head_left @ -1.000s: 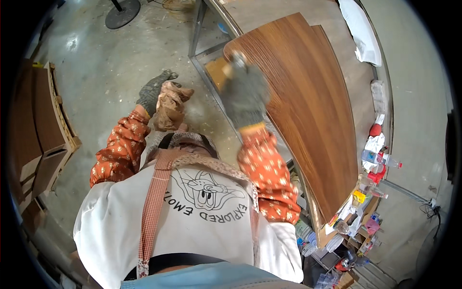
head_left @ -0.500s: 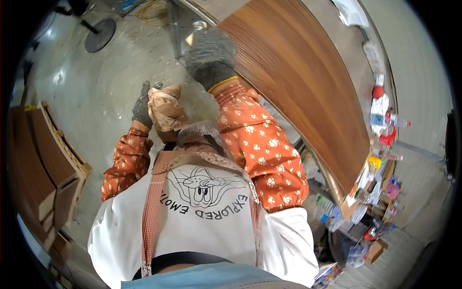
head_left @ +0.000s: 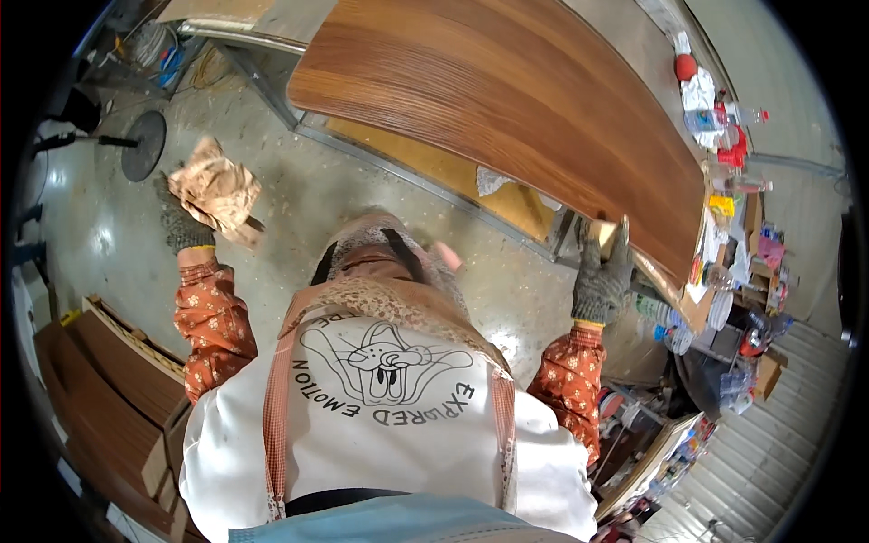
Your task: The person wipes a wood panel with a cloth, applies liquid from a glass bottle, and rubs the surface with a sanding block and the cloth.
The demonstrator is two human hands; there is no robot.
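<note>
The brown board [head_left: 507, 118] lies flat on the bench [head_left: 421, 185], its long axis slanting from a rounded corner at your left toward the bench's near right corner; between its near edge and the bench's near rail, a strip of yellow panel [head_left: 389, 149] shows lower down.

Your right hand [head_left: 602, 285] is the nearer one, just beside the board's near edge toward its right end; its gloved fingers point away from you, and they seem to pinch a small pale block [head_left: 601, 233] right at that edge; whether the fingers or the block touch the board, I cannot tell; from this hand, most of the board lies forward and to the left.

Your left hand [head_left: 186, 226] is closed on a crumpled tan cloth [head_left: 217, 185], out over the floor [head_left: 299, 213], well apart from the board's rounded left end; from there, the board lies to the right and ahead.

Farther out, plastic bottles [head_left: 706, 122] and a red ball-like thing [head_left: 685, 67] line the bench's right side; a round black base [head_left: 145, 145] stands beyond your left hand; more brown panels [head_left: 100, 371] are stacked behind it, at your left.
</note>
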